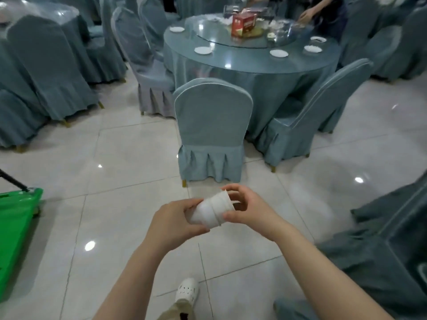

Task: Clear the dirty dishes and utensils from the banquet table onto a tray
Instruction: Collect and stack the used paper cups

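A short stack of white plastic cups [211, 210] lies sideways between my hands, over the tiled floor. My left hand [171, 224] grips the stack's bottom end. My right hand [245, 207] curls round the rim end, thumb below and fingers above. Ahead stands the round banquet table [231, 63] with a blue cloth and a glass turntable. On it lie several small white plates [202, 50], a red box [243, 25] and some clear glassware. No tray shows in this view.
A blue covered chair [212, 125] stands directly between me and the table, with another chair [307, 116] to its right. A green plastic cart [16, 227] sits at the left edge. Another person's arm [309, 12] reaches over the table's far side. More covered chairs stand left and right.
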